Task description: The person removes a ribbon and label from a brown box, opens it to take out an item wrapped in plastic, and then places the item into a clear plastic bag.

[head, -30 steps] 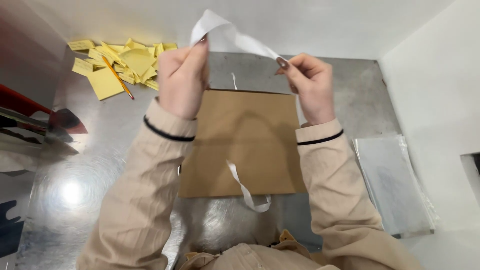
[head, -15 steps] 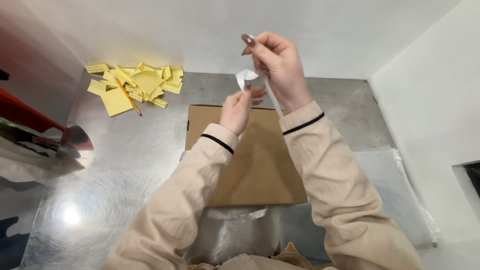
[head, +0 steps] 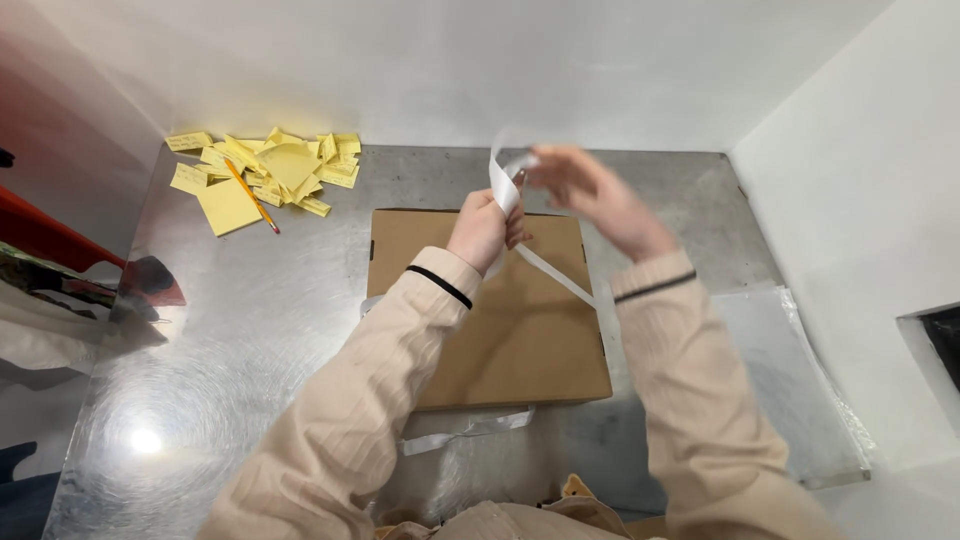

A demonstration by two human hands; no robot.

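Fingers [head: 500, 215] of both hands pinch white ribbon [head: 548, 268] — above brown box [head: 500, 330].

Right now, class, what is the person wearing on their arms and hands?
Both arms wear long beige ribbed sleeves, each ending in a cuff with a thin dark stripe. The left hand and right hand are bare: no gloves. The right hand is blurred, so rings cannot be told.
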